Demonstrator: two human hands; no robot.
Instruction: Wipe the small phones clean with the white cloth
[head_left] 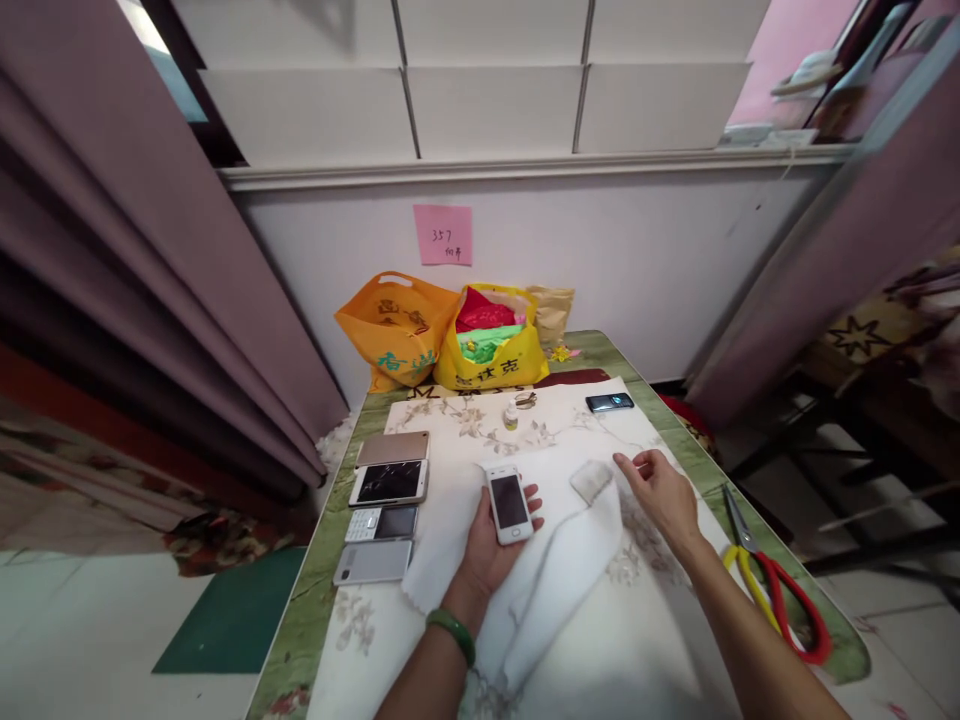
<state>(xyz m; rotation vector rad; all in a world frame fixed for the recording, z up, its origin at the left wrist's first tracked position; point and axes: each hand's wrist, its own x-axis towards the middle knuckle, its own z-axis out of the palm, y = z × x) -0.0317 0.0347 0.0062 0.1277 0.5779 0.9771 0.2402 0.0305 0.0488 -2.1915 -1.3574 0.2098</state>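
My left grip (487, 555) cradled the white phone (510, 508), screen up, above a rumpled cloth (566, 565); my right grip (660, 490), loosely curled and seemingly empty, was at its right edge. I judged the work midway: four phones (388, 483) lined up left, a dark phone (609, 402) apart at far right. Scissors (772, 580) beside my right forearm looked the likeliest snag.

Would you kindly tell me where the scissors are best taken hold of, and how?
Probably by the red and yellow handles, with the right hand coming from the near side: the scissors lie with their blades pointing away.
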